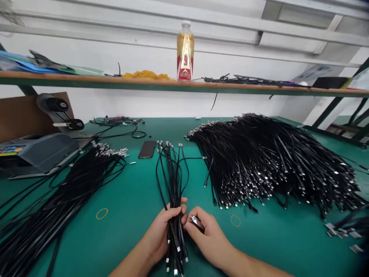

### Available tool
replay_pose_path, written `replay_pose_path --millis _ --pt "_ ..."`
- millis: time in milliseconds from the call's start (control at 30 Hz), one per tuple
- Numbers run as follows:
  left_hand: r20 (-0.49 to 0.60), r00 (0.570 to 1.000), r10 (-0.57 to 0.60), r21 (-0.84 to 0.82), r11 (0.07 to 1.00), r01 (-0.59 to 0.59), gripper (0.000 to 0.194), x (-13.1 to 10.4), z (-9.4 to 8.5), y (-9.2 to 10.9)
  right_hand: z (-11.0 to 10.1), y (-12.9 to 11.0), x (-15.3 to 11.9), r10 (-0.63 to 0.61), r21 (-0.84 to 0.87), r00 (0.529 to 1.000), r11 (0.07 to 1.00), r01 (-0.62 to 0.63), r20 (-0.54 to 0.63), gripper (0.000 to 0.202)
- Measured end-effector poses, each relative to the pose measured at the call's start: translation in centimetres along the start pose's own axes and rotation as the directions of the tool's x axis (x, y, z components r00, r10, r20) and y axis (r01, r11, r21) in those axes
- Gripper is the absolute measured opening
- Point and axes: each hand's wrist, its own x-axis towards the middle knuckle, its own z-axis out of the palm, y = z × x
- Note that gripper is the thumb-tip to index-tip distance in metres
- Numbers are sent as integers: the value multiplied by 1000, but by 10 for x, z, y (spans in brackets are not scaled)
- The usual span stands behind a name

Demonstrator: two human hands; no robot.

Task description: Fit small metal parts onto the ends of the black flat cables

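A green table (129,200) carries a large heap of black cables (273,161) at the right, a long sheaf of cables (57,200) at the left, and a small bundle (173,181) in the near middle. A dark phone (147,149) lies farther back, two rubber bands (102,213) lie near, and a grey machine (37,152) sits far left.

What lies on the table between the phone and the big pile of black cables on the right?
In the head view, the fanned connector ends of the cable bundle held in both hands lie between the phone and the big pile.
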Motion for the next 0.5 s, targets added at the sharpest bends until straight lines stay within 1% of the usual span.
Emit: replay_pose_path --millis 100,167,233,333,433,500 --pt "-36 999 7 79 997 -4 31 0 2 4 -1 -4 -2 31 23 999 999 -30 -15 20" --pt "-35 999 28 117 993 -24 36 -1 5 5 -1 -4 0 58 45 998 997 -57 -8 20" --pt "-51 997 65 189 981 -54 39 -2 8 5 -3 -3 2 97 51 995 994 -96 -16 23" --pt "-102 979 177 330 934 -135 36 -3 11 2 -5 -2 2 138 67 990 988 -136 -25 30" --pt "-103 947 305 463 857 -226 35 -3 9 -4 -7 -3 1 136 87 990 986 -139 43 29" --pt "-99 934 343 508 825 -249 40 -3 7 -8 -6 -4 1 128 57 988 989 -133 81 23"
